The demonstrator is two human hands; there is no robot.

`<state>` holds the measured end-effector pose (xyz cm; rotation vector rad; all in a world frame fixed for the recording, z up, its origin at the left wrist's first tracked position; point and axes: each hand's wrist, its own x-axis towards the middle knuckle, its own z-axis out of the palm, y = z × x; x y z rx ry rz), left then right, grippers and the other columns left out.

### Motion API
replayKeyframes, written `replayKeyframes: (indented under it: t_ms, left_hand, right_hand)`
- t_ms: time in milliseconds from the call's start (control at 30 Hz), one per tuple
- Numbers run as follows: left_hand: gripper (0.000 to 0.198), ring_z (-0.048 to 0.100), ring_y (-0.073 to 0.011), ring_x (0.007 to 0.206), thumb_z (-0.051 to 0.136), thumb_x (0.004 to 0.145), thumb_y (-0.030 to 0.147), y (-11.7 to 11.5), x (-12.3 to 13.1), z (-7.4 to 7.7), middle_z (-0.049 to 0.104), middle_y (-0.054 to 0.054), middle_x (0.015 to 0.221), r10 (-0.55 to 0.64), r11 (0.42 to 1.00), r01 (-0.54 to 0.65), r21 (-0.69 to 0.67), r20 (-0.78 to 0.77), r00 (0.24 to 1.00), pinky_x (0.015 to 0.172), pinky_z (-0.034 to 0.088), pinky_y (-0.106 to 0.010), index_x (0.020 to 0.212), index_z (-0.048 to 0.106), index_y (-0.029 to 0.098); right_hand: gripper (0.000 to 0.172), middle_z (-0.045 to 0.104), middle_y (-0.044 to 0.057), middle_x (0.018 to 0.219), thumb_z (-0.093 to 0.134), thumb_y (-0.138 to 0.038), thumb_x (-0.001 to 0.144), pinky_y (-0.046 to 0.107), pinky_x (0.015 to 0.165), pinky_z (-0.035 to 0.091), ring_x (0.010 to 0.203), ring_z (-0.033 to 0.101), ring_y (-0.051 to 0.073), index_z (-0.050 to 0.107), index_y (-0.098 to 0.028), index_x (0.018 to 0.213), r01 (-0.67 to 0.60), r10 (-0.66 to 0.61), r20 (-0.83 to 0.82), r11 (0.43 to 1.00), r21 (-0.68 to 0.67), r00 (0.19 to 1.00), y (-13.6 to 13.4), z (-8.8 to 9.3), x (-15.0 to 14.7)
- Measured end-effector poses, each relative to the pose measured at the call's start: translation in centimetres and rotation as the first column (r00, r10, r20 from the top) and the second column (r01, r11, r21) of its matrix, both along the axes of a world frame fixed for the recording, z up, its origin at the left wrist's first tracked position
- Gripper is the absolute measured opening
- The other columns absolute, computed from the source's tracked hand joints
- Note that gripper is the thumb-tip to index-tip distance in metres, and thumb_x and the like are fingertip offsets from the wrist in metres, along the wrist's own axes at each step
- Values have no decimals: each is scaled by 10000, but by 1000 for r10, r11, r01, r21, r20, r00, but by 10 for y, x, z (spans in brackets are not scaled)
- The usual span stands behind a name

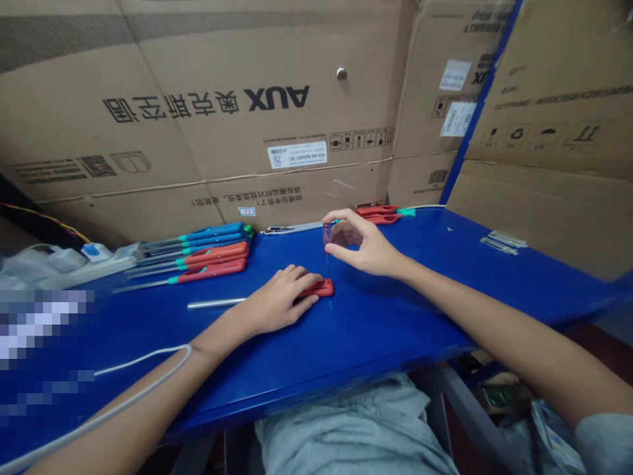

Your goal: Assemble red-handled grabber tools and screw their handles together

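Observation:
A red long-nosed lighter (324, 288) lies flat on the blue table, its metal tube pointing left. My left hand (284, 300) is closed over its handle and presses it down, hiding the handle's middle. In my right hand (359, 243) is a screwdriver (327, 232) with a clear purplish handle, held upright between fingers and thumb. One finger rests over the top of that handle. The thin shaft reaches down to the end of the lighter's handle; whether it sits in a hole or on a screw is too small to tell.
Several red lighters (212, 267) and blue lighters (217, 231) are stacked at the left. More red-handled lighters (378, 214) lie behind my right hand. Clear strips (502, 242) lie at the right. Cardboard (198, 53) walls the back. A white cable (148, 359) crosses my left forearm; plugs (66, 258) are far left.

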<state>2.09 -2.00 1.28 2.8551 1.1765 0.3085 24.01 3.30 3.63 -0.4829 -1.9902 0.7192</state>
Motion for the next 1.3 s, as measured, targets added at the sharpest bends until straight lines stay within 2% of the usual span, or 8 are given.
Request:
replayKeyframes:
  t_ms: [433,600,933,1300]
  left_hand:
    - [337,523,-245,1025,392,998,357,0,0,0,599,-92,1114,-2,1000,2,6,8,1000,909,434,-403,1267,531,209]
    - [330,519,-245,1028,402,997,351,0,0,0,600,-89,1127,-6,1000,6,4,12,1000,909,432,-396,1264,533,207]
    - [339,522,-240,1011,399,999,360,0,-1,-1,597,-87,1102,-9,1000,9,10,13,1000,900,433,-392,1270,531,205]
    - [340,515,-243,1026,398,999,357,1,-1,0,595,-89,1119,-11,1000,11,6,7,1000,912,430,-396,1272,531,204]
  right_hand:
    - [306,648,20,944,594,-191,845,331,741,546,860,657,168,502,-246,1132,-12,12,-25,1000,-12,1000,-2,1,-1]
    - [352,652,17,924,596,-187,850,314,726,547,855,667,161,498,-242,1183,-24,24,-40,1000,-7,999,-2,1,-1]
    - [316,632,-1,860,624,-191,834,313,731,539,802,641,149,530,-230,1134,-4,4,-32,1000,2,999,-1,1,-2]
    - [307,641,10,895,595,-185,847,318,735,543,831,656,158,514,-235,1139,-16,16,-27,1000,-3,1000,-2,1,-1]
